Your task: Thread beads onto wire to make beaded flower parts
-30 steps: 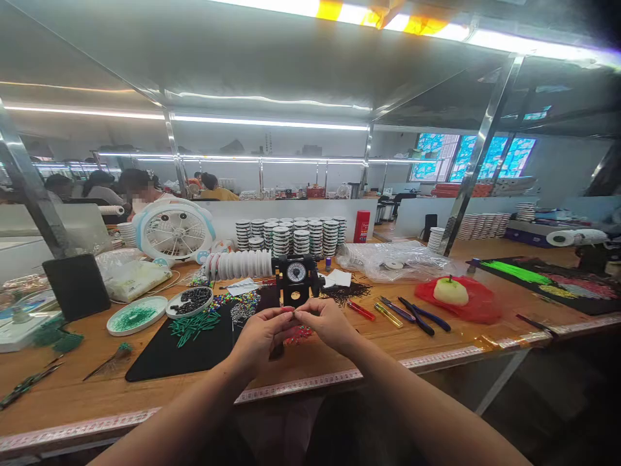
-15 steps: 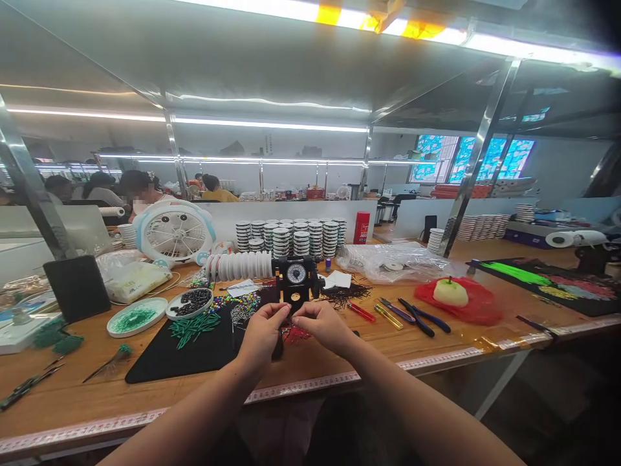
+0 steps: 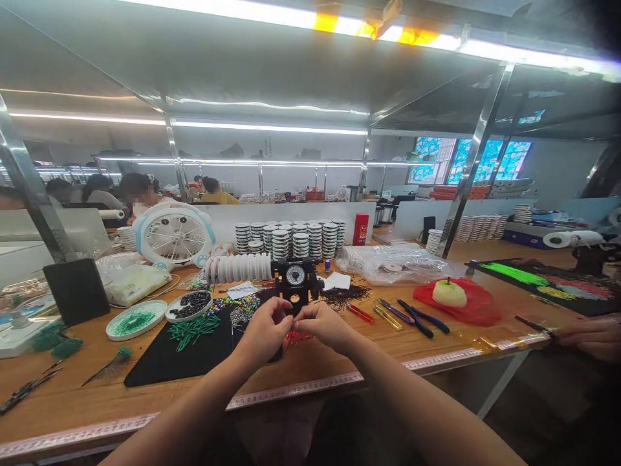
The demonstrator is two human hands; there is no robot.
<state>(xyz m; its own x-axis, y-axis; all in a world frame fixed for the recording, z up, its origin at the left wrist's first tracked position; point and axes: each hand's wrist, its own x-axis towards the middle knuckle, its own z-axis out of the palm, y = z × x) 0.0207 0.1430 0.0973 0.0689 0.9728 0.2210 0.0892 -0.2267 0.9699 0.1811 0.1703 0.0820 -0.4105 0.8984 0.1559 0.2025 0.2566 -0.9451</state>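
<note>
Dishes: the green dish (image 3: pixel 136 320) holds green beads; the white dish (image 3: pixel 189 304) beside it holds black beads.
Grip: your left hand (image 3: pixel 266 330) and right hand (image 3: pixel 326 325) meet fingertip to fingertip, each grip narrow and pinched.
Hidden: the pinched item is too small to make out.
Location: the red beads (image 3: pixel 297 337) lie on the worktop (image 3: pixel 339 366) under your hands.
Surroundings: the dial gauge (image 3: pixel 295 277) stands just behind your fingers.

Long wooden workbench (image 3: pixel 339 362), overhead strip lights (image 3: pixel 272 126), metal shelf posts (image 3: pixel 473 162), blue-tinted windows (image 3: pixel 490 157), white wall (image 3: pixel 563 168).
</note>
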